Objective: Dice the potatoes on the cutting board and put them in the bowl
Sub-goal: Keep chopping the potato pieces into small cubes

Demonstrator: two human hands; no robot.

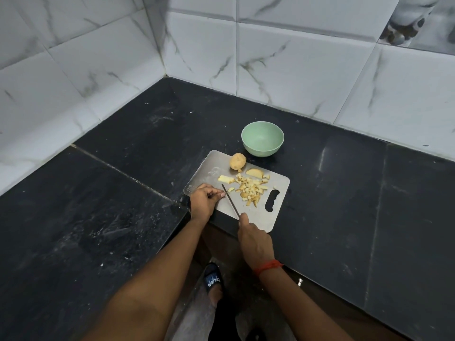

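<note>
A steel cutting board (261,215) lies at the counter's inner corner edge. On it sits a pile of diced potato (252,189), a whole potato (237,161) at the far edge, a potato wedge (254,173) and a pale strip (226,179). My right hand (254,242) is shut on a knife (230,201) whose blade points away across the board. My left hand (205,199) rests on the board's left side, fingers curled beside the blade near a small piece (231,190). The green bowl (262,138) stands behind the board with nothing in it.
The black stone counter (123,217) wraps around an L-shaped corner under white marble wall tiles (283,57). My sandalled foot (213,281) shows on the floor below the counter edge. A red thread band circles my right wrist (268,266).
</note>
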